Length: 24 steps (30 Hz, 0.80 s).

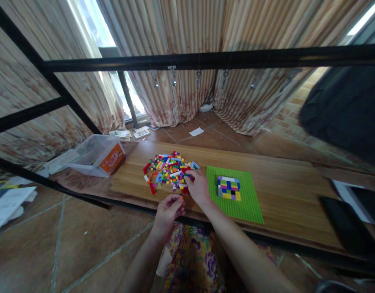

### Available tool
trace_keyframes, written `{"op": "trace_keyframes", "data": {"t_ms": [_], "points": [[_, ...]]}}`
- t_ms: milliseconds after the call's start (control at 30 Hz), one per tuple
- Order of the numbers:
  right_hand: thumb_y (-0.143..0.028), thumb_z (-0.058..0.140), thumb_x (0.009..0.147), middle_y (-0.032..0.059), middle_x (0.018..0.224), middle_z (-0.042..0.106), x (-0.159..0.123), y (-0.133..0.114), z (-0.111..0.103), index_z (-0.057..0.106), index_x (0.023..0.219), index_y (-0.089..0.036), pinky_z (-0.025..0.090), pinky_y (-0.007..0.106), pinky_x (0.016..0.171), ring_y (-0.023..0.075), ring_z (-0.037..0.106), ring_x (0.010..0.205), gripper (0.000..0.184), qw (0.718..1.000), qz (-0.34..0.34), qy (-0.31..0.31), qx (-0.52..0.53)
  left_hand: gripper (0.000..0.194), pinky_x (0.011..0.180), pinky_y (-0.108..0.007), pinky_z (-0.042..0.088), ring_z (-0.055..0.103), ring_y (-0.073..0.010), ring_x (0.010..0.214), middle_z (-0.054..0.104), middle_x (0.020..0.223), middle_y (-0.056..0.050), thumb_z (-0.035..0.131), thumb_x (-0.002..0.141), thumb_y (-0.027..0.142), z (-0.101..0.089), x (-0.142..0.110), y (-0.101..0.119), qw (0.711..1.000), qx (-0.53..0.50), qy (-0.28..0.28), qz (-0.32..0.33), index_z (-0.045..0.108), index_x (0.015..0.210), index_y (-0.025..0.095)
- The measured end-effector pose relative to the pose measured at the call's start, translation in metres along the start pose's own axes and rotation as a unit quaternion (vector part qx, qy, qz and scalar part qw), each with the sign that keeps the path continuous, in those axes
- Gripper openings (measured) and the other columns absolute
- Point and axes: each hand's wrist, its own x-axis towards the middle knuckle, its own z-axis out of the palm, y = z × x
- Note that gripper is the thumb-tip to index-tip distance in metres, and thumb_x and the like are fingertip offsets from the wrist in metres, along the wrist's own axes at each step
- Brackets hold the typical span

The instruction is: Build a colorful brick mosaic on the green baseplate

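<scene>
Your left hand (169,211) pinches a small orange brick (181,196) near the desk (288,187) edge, perhaps to leave your right hand (198,186) free space at the pile (168,167); whether that one grasps anything, I cannot tell. Bricks (229,188) sit on the green plate (251,205), maybe for firm hold.

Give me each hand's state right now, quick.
Left hand: closed, apparently pinching a small orange brick.
Right hand: at the brick pile; grip can't be told.
</scene>
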Motion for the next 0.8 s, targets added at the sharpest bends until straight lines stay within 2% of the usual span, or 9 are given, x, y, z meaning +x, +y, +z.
{"op": "trace_keyframes", "data": {"t_ms": [133,300,567,700,800], "points": [[-0.023,0.051,0.088,0.0078,0.095,0.07,-0.029,-0.003,-0.005,0.073,0.092,-0.019,0.05,0.029,0.081,0.0176,0.065,0.087,0.022,0.998,-0.029,-0.003,0.051,0.032,0.055,-0.021,0.047,0.054,-0.0094,0.055,0.061,0.064,0.002,0.08,0.061,0.038,-0.007,0.02,-0.002,0.991,0.102,0.031,0.085,0.063,0.077,0.016],[-0.028,0.053,0.089,0.0056,0.092,0.07,-0.064,-0.006,-0.019,0.073,0.093,-0.022,0.05,0.027,0.076,0.0167,0.065,0.084,0.021,0.993,0.002,-0.066,0.101,0.016,0.067,-0.023,0.048,0.061,-0.014,0.071,0.067,0.078,-0.002,0.065,0.078,0.034,-0.007,0.019,-0.004,0.938,0.279,-0.044,0.203,0.068,0.083,0.019],[-0.033,0.063,0.082,0.0039,0.089,0.074,-0.087,0.002,-0.035,0.073,0.089,-0.021,0.053,0.031,0.08,0.0186,0.068,0.083,0.017,0.976,0.105,-0.078,0.176,0.011,0.071,-0.026,0.047,0.063,-0.0167,0.075,0.07,0.081,-0.002,0.059,0.081,0.026,0.007,-0.002,-0.011,0.879,0.401,-0.058,0.252,0.069,0.084,0.022],[-0.037,0.063,0.081,0.004,0.086,0.074,-0.094,0.006,-0.044,0.072,0.087,-0.02,0.054,0.032,0.076,0.0189,0.068,0.079,0.02,0.967,0.139,-0.059,0.207,0.011,0.071,-0.027,0.046,0.062,-0.0176,0.076,0.069,0.08,-0.003,0.059,0.081,0.026,0.017,-0.009,-0.015,0.875,0.402,-0.072,0.259,0.07,0.081,0.022],[-0.043,0.061,0.083,0.0035,0.081,0.072,-0.101,0.013,-0.06,0.071,0.093,-0.021,0.055,0.031,0.069,0.0182,0.067,0.072,0.027,0.961,0.161,-0.04,0.221,0.012,0.072,-0.027,0.046,0.062,-0.0178,0.077,0.069,0.082,-0.004,0.059,0.081,0.026,0.022,-0.011,-0.018,0.872,0.403,-0.087,0.263,0.07,0.082,0.022]]}}
